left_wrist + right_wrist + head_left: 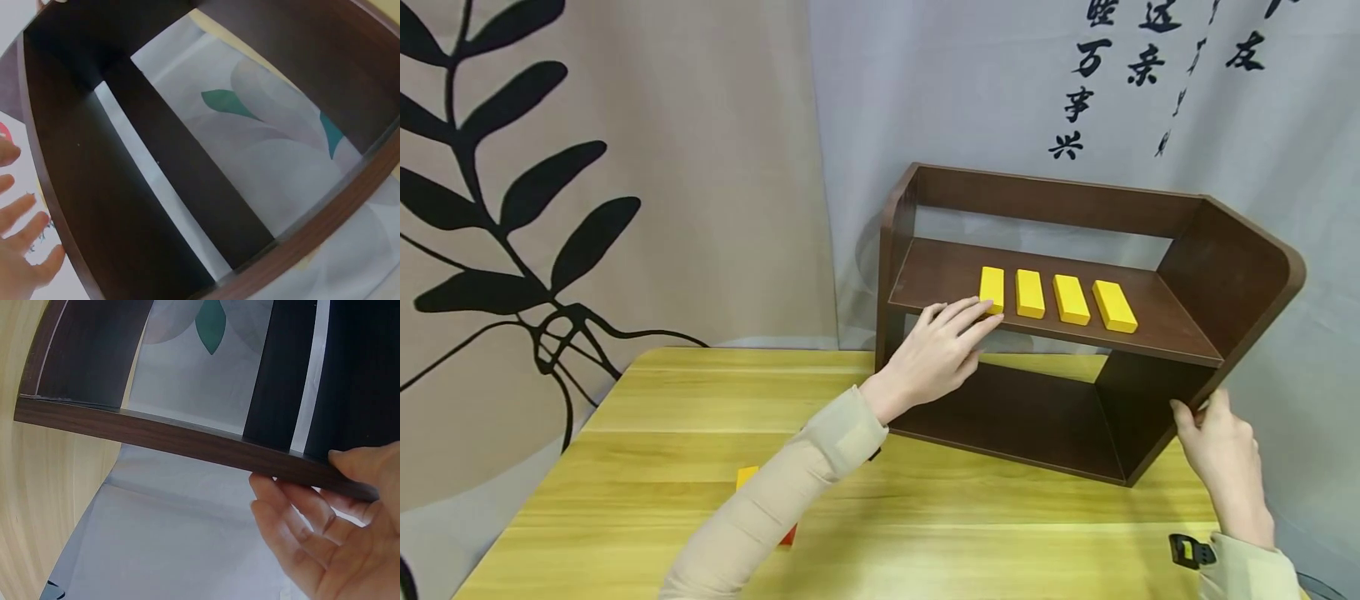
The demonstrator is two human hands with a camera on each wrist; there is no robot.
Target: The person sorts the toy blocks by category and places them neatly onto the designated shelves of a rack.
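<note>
A dark brown two-tier shelf [1037,408] stands on the wooden table, turned at an angle. Several yellow blocks [1030,294] lie in a row on its upper board. My left hand [936,358] reaches to the front edge of that board, its fingertips at the near end of the leftmost yellow block [992,286]. In the left wrist view its fingers are loosely spread beside the shelf panel. My right hand [1225,458] grips the front edge of the right side panel [200,440], with thumb on one face and fingers on the other.
On the table [647,467], a yellow piece [747,476] and a red piece [788,536] are partly hidden by my left forearm. Behind the table hang a beige curtain [715,167] with a plant print and a pale cloth [940,83] with black characters.
</note>
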